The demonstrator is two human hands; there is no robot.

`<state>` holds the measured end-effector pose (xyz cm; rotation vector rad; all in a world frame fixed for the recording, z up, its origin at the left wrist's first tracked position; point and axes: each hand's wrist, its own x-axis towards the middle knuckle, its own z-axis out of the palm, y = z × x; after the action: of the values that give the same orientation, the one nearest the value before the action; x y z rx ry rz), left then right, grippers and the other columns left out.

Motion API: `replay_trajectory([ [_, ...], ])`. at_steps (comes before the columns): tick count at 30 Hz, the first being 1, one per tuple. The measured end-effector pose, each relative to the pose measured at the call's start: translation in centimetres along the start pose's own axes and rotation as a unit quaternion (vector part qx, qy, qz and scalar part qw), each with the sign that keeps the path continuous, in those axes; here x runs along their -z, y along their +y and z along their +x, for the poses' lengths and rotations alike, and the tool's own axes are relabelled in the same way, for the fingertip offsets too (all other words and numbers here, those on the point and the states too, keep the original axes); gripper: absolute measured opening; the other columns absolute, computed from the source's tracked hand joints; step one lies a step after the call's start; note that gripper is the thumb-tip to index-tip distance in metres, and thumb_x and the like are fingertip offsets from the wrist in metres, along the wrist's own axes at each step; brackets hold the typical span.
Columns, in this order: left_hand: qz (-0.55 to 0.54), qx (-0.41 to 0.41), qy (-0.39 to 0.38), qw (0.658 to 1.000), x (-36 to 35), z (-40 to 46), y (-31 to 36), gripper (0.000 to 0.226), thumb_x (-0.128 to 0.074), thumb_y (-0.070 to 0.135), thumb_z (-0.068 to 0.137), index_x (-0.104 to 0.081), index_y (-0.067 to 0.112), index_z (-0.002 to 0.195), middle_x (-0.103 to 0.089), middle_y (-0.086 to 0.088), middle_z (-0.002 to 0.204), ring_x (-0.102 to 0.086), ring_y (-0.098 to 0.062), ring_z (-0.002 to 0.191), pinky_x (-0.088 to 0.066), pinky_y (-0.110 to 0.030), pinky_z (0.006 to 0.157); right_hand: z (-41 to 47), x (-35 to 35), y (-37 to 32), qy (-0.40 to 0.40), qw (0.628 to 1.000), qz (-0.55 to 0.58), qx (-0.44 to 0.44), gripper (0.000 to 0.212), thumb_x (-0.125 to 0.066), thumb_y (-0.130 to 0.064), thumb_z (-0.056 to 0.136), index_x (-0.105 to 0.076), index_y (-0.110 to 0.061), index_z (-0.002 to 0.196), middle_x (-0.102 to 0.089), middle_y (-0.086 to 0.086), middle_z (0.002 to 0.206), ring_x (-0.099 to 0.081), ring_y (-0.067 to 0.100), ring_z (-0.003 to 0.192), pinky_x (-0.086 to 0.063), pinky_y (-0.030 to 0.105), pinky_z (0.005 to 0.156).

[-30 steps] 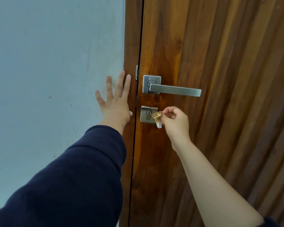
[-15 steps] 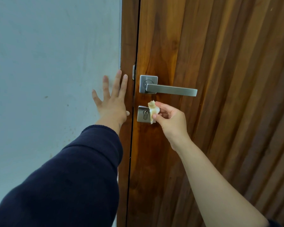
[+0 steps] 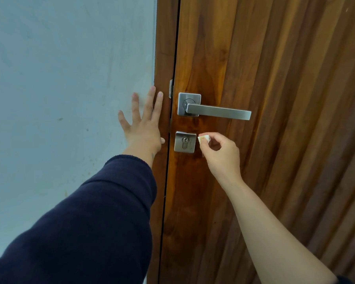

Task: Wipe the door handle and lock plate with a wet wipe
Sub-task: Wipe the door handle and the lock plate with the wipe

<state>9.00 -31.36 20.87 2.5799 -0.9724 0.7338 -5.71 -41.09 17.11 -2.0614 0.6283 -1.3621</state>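
Observation:
A brushed steel lever handle (image 3: 217, 112) on a square rose sticks out to the right on the wooden door (image 3: 275, 78). Below it sits a square steel lock plate (image 3: 185, 142) with a keyhole, fully uncovered. My right hand (image 3: 221, 155) pinches a small wadded wet wipe (image 3: 203, 138) just off the plate's right edge, against the door wood. My left hand (image 3: 143, 126) lies flat with fingers spread, pressing on the wall and door frame left of the handle.
A pale blue wall (image 3: 70, 99) fills the left half. The brown door frame (image 3: 164, 48) runs down the middle beside a dark gap. The door's right part has vertical wooden slats (image 3: 316, 140).
My right hand drew the wipe from over the lock plate's right side to just off its right edge, uncovering the plate. My left hand stayed flat on the wall.

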Motion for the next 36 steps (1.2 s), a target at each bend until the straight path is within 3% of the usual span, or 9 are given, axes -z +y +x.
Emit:
replay_trajectory([
  [4, 0.0, 0.0, 0.003, 1.0, -0.1, 0.1, -0.1, 0.124, -0.069, 0.041, 0.084, 0.042, 0.03, 0.136, 0.049, 0.008, 0.144, 0.032, -0.031, 0.14, 0.003, -0.061, 0.112, 0.4, -1.0, 0.0, 0.028, 0.997, -0.059, 0.04, 0.027, -0.063, -0.023, 0.09, -0.065, -0.025, 0.117, -0.065, -0.005, 0.105, -0.056, 0.015, 0.105, -0.048, 0.047, 0.094],
  [9, 0.002, 0.0, 0.005, 1.0, -0.2, 0.3, -0.1, 0.125, -0.07, 0.042, 0.083, 0.042, 0.03, 0.137, 0.049, 0.009, 0.143, 0.032, -0.031, 0.14, 0.003, -0.061, 0.112, 0.6, -2.1, -0.4, 0.112, 0.971, -0.142, 0.157, 0.01, -0.069, -0.017, 0.084, -0.072, -0.017, 0.093, -0.07, -0.001, 0.092, -0.06, 0.019, 0.094, -0.044, 0.035, 0.085],
  [14, 0.0, -0.001, 0.007, 1.0, -0.3, 0.3, -0.2, 0.125, -0.07, 0.042, 0.083, 0.042, 0.03, 0.137, 0.049, 0.009, 0.143, 0.032, -0.031, 0.14, 0.004, -0.061, 0.112, -0.6, -3.5, 1.0, 0.139, 0.939, -0.229, 0.214, 0.015, -0.063, -0.027, 0.088, -0.075, -0.019, 0.093, -0.073, -0.003, 0.093, -0.062, 0.018, 0.095, -0.032, 0.034, 0.086],
  [23, -0.003, 0.001, 0.003, 1.0, -0.2, 0.2, -0.1, 0.123, -0.07, 0.04, 0.084, 0.04, 0.03, 0.138, 0.048, 0.009, 0.144, 0.032, -0.031, 0.14, 0.006, -0.06, 0.112, -0.6, -3.1, 0.5, 0.101, 0.943, -0.249, 0.198, 0.02, -0.057, -0.017, 0.089, -0.074, -0.017, 0.101, -0.073, -0.001, 0.094, -0.061, 0.019, 0.092, -0.037, 0.038, 0.08],
  [29, 0.001, 0.004, 0.0, 1.0, -0.3, 0.2, -0.1, 0.124, -0.07, 0.04, 0.084, 0.042, 0.03, 0.137, 0.05, 0.009, 0.142, 0.033, -0.031, 0.14, 0.006, -0.06, 0.112, -0.7, -3.1, 0.0, 0.064, 0.972, -0.176, 0.142, 0.022, -0.061, -0.018, 0.091, -0.071, -0.017, 0.11, -0.073, 0.002, 0.099, -0.063, 0.019, 0.095, -0.034, 0.032, 0.085],
  [32, 0.002, 0.005, -0.002, 1.0, -0.3, 0.2, -0.1, 0.124, -0.07, 0.04, 0.084, 0.042, 0.03, 0.136, 0.05, 0.009, 0.142, 0.033, -0.031, 0.14, 0.006, -0.06, 0.112, -0.6, -3.5, 0.1, 0.074, 0.974, -0.172, 0.128, 0.023, -0.067, -0.024, 0.087, -0.072, -0.02, 0.109, -0.074, -0.001, 0.096, -0.063, 0.017, 0.094, -0.033, 0.03, 0.086],
  [36, 0.004, 0.004, 0.002, 1.0, -0.3, 0.2, 0.0, 0.124, -0.069, 0.042, 0.084, 0.042, 0.03, 0.137, 0.049, 0.008, 0.143, 0.033, -0.031, 0.14, 0.006, -0.06, 0.112, -0.6, -4.4, 0.3, 0.114, 0.961, -0.211, 0.14, 0.022, -0.074, -0.027, 0.081, -0.074, -0.017, 0.1, -0.073, 0.002, 0.096, -0.063, 0.022, 0.097, -0.042, 0.037, 0.084],
])
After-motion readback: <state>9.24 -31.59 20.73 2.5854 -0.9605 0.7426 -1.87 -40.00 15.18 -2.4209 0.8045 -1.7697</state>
